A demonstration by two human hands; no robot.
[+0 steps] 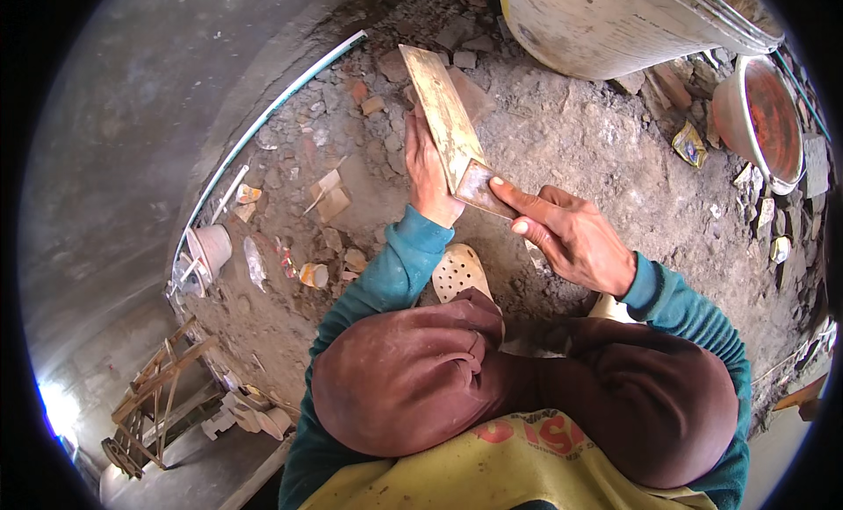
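A long, narrow, flat board, pale and smeared, slants away from me above the ground. My left hand is closed on it from the left and underneath, with most of its fingers hidden behind it. Between thumb and forefinger, my right hand pinches a small flat brownish rectangular piece. That piece lies against the board's near end; its exact material is unclear. Below the hands a cream clog with holes shows on my foot.
Rubble and broken tile cover the dirt floor. At the top right stand a large whitish tub and a reddish basin. A pale pipe runs along the left wall, near a small pinkish pot and a wooden frame.
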